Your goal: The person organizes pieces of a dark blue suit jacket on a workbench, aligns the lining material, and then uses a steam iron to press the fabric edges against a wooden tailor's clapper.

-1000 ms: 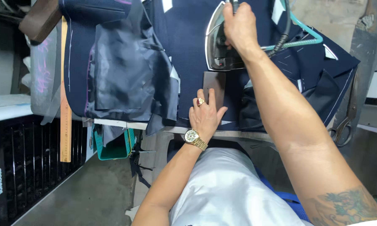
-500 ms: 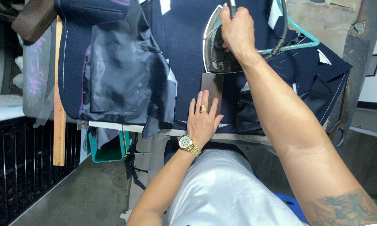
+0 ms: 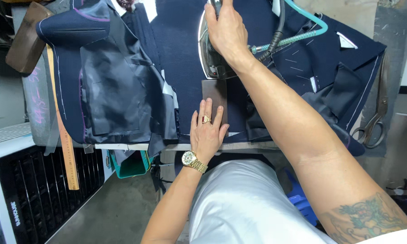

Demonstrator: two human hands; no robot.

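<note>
My right hand (image 3: 226, 31) grips the handle of a steam iron (image 3: 209, 54) that rests on navy blue suit fabric (image 3: 176, 40) spread over the worktable. A black cable and a teal hose (image 3: 303, 27) run off from the iron to the right. My left hand (image 3: 206, 132), with a ring and a gold watch, lies flat with fingers apart on a small dark rectangular fabric piece (image 3: 214, 92) just below the iron, near the table's front edge (image 3: 248, 146).
A jacket panel with grey lining (image 3: 113, 95) lies at the left. A wooden ruler (image 3: 63, 135) hangs over the left edge, a brown wooden block (image 3: 25, 43) sits at top left. Large scissors (image 3: 377, 113) lie at the right. A black grilled appliance (image 3: 36, 190) stands below left.
The view has shifted slightly. My left hand has slid a little along the dark fabric piece; my right hand stays on the iron's handle.
</note>
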